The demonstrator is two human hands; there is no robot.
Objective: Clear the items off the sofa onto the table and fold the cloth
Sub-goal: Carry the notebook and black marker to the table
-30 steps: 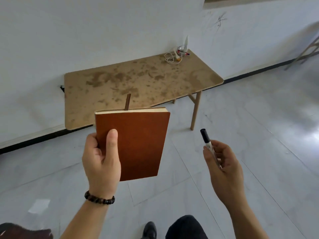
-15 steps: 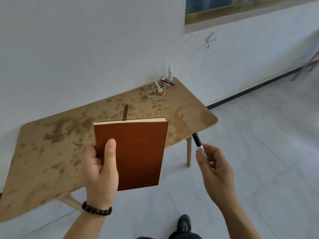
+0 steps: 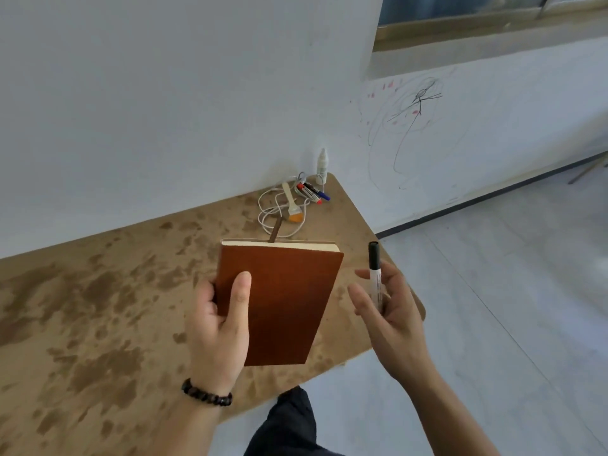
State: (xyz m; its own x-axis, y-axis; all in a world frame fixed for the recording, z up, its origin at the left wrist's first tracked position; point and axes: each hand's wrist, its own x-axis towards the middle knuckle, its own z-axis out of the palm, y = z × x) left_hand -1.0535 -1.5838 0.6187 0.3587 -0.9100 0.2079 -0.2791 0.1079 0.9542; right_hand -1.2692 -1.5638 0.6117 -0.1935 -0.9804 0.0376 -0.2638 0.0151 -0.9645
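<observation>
Dark beads make up a bracelet (image 3: 206, 395) on the wrist of the left hand (image 3: 218, 330), which is closed around the lower left corner of a brown notebook (image 3: 279, 304), thumb flat on the cover and fingers behind. The notebook is held upright above the table (image 3: 82, 324), its cream page edges facing up and a brown ribbon (image 3: 275, 229) sticking out of the top. Just to its right, the right hand (image 3: 390, 311) is loosely half open, palm turned inward, with a white marker (image 3: 375, 274) resting against the fingers, its black cap pointing up. Both hands hang over the near right part of the table, a wooden top mottled with dark stains. A dark trouser leg (image 3: 289, 419) shows at the bottom edge, by the table's rim. Farther back, at the table's far right corner by the wall, lie a tangled white cable (image 3: 273, 210), a small brush (image 3: 292, 203) with orange bristles, a few pens (image 3: 312, 191) and a small white bottle (image 3: 322, 164) standing upright. Pen scribbles (image 3: 414, 120) mark the white wall beyond, below a window ledge (image 3: 477, 31).
</observation>
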